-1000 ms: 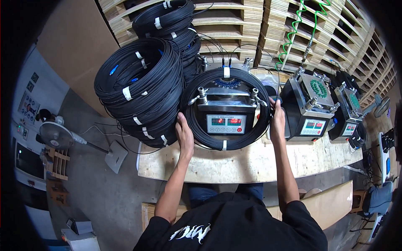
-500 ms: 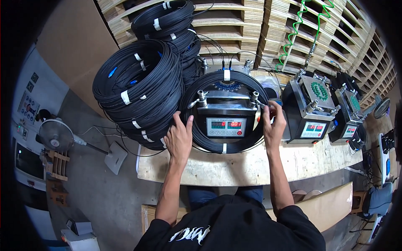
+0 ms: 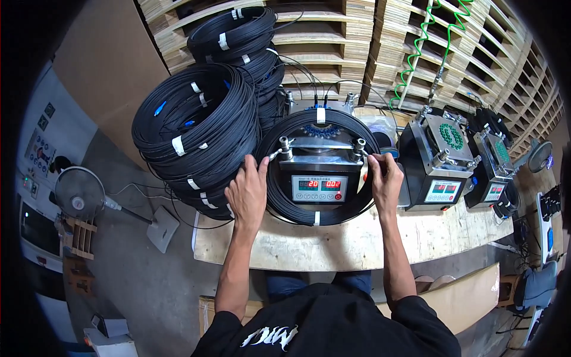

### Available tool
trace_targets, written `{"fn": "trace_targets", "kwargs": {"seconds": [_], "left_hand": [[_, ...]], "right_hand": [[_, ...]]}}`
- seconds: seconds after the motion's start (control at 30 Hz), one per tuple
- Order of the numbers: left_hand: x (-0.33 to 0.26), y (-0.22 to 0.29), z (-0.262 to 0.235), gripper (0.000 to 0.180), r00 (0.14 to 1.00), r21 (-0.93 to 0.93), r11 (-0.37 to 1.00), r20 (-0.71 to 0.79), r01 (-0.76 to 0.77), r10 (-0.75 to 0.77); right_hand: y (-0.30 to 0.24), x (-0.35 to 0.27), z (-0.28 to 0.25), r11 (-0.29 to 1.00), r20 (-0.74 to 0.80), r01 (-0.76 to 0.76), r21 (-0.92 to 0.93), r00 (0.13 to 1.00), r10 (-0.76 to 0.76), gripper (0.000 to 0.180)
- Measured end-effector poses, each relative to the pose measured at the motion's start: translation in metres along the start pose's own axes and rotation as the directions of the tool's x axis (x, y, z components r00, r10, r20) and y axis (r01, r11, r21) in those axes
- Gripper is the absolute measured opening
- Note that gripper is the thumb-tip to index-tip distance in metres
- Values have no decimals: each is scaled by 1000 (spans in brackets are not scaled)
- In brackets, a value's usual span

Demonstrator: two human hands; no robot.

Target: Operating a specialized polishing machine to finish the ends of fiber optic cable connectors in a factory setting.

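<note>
Head view showed the person leaning over a pale wooden workbench [image 3: 357,244], both bare forearms reaching up from the lower edge. A coil of black cable [image 3: 279,190] lay flat on the bench, ringed around a small metal machine with a red digital display [image 3: 319,185]; white tape bands crossed the coil at its top and bottom. The left hand [image 3: 247,193] rested on the coil's left side, fingers spread open and flat, fingertips up by the machine's left clamp post [image 3: 284,144]. The right hand [image 3: 385,181] sat on the coil's right side with its fingers curled in, pinching at the cable and a white strip just beside the right clamp post [image 3: 359,146]. Left of the machine, touching the coil, a tall stack of larger black cable coils [image 3: 190,128] with white ties leaned out over the bench's edge, and more coils [image 3: 233,33] were piled behind it. Right of the hands stood two similar machines [image 3: 440,160] with green round parts on top. Wooden pallets [image 3: 369,35] stood against the back, with a green spiral hose [image 3: 416,53] hanging over them. A fan [image 3: 79,193] stood on the floor at the left.
</note>
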State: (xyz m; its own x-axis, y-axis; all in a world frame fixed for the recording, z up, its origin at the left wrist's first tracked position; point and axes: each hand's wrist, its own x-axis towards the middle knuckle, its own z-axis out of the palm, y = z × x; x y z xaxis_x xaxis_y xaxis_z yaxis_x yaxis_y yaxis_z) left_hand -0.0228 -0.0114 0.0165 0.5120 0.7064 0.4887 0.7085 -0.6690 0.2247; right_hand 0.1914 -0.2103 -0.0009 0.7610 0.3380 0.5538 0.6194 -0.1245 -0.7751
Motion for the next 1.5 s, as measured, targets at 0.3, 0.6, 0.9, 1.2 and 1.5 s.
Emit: {"fn": "trace_targets", "kwargs": {"seconds": [0.3, 0.6, 0.9, 1.2, 1.5], "left_hand": [[11, 7, -8, 26, 985, -349, 925, 29, -150, 171], [163, 67, 60, 34, 961, -652, 715, -83, -252, 263], [271, 42, 185, 19, 669, -737, -189, 671, 649, -320], [306, -7, 235, 13, 554, -726, -197, 645, 658, -526], [187, 75, 70, 74, 810, -711, 453, 586, 538, -42]], "right_hand": [[-10, 4, -3, 994, 46, 23, -110, 999, -18, 16], [79, 157, 69, 999, 292, 6, 45, 956, -19, 40], [131, 229, 130, 803, 422, -590, 80, 750, 509, 28], [122, 226, 155, 835, 335, -497, 235, 848, 411, 33], [123, 177, 90, 981, 343, -155, 113, 933, 108, 60]]}}
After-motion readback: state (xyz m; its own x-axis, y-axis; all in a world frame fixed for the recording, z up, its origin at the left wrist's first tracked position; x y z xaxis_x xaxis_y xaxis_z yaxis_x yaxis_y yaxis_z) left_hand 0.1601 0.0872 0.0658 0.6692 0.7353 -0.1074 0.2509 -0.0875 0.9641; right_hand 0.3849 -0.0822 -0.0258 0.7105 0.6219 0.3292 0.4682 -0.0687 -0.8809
